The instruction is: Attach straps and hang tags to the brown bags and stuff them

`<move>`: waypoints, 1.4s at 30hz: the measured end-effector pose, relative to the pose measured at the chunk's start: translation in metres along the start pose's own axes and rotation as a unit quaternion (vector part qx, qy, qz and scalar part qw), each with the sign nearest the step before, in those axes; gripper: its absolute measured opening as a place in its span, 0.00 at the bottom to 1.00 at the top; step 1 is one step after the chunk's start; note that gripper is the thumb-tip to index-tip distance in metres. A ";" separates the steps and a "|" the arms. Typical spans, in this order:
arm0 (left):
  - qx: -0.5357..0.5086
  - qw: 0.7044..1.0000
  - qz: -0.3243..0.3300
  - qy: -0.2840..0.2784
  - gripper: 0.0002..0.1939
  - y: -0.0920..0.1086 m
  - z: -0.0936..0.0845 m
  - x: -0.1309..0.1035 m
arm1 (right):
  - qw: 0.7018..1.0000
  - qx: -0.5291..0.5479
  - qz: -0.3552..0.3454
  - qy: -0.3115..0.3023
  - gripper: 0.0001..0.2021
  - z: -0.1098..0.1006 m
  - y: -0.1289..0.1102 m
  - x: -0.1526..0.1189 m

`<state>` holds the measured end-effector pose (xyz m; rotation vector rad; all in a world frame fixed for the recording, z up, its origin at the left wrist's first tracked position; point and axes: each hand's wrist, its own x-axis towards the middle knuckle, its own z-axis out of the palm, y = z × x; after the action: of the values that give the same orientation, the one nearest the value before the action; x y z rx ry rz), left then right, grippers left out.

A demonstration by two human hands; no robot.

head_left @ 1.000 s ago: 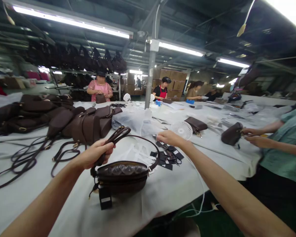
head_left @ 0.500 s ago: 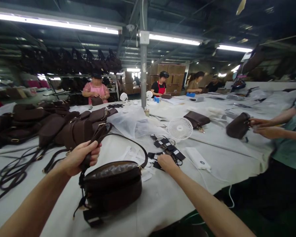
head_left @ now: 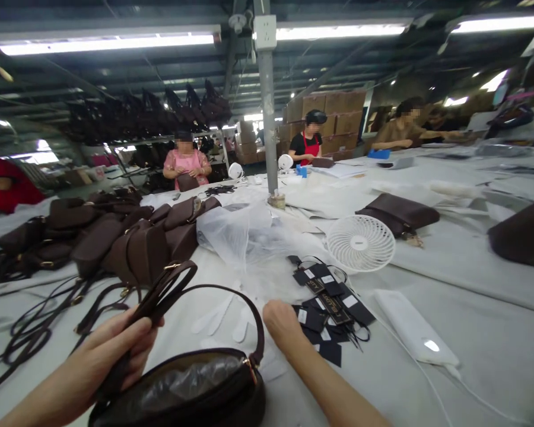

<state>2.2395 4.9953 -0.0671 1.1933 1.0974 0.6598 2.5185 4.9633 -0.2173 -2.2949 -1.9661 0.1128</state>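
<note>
Dark brown, the bag (head_left: 213, 406) is seen at the bottom of the frame, left of centre, and is cut off by the lower edge. Its mouth is spread open, and clear wrap (head_left: 182, 382) is packed inside. The strap (head_left: 171, 290) is clamped in the left hand (head_left: 120, 350) at the lower left, its gathered part enclosed by the fingers; its other length is arched rightward to the bag's end. The right hand (head_left: 282, 320) is held curled near the centre, just beside black tags (head_left: 331, 302); whether anything is gripped there cannot be told, since the fingertips are hidden. Above the tags, a white fan (head_left: 360, 243) is placed on the table (head_left: 493, 362). A white device (head_left: 416, 326) is laid at the lower right. At middle left, brown bags (head_left: 136, 252) are piled, and beside them a plastic sheet (head_left: 244, 231) is crumpled.
</note>
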 end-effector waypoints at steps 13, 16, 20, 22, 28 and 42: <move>-0.105 0.976 0.147 -0.119 0.28 -0.014 -0.009 0.005 | 0.962 0.257 0.095 -0.012 0.08 -0.027 0.030 -0.049; -0.123 0.970 0.176 -0.118 0.25 -0.016 -0.015 0.003 | 0.927 0.362 0.100 -0.008 0.12 -0.025 0.027 -0.086; -0.127 0.966 0.192 -0.119 0.23 -0.020 -0.019 -0.002 | 0.874 0.474 0.106 0.030 0.18 -0.012 0.012 -0.124; -0.126 0.965 0.195 -0.125 0.23 -0.021 -0.020 -0.004 | 0.848 0.517 0.108 0.047 0.20 -0.007 0.002 -0.134; -0.122 0.961 0.203 -0.144 0.22 -0.024 -0.020 -0.003 | 0.732 0.661 0.081 0.144 0.22 -0.015 -0.037 -0.152; -0.189 0.946 0.219 -0.148 0.16 -0.035 0.001 -0.009 | 0.902 0.315 -0.041 0.293 0.10 -0.055 -0.146 -0.124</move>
<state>2.2325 4.9770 -0.0977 1.1572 0.4242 0.9478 2.3638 4.8605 -0.1454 -1.5811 -1.4319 0.0342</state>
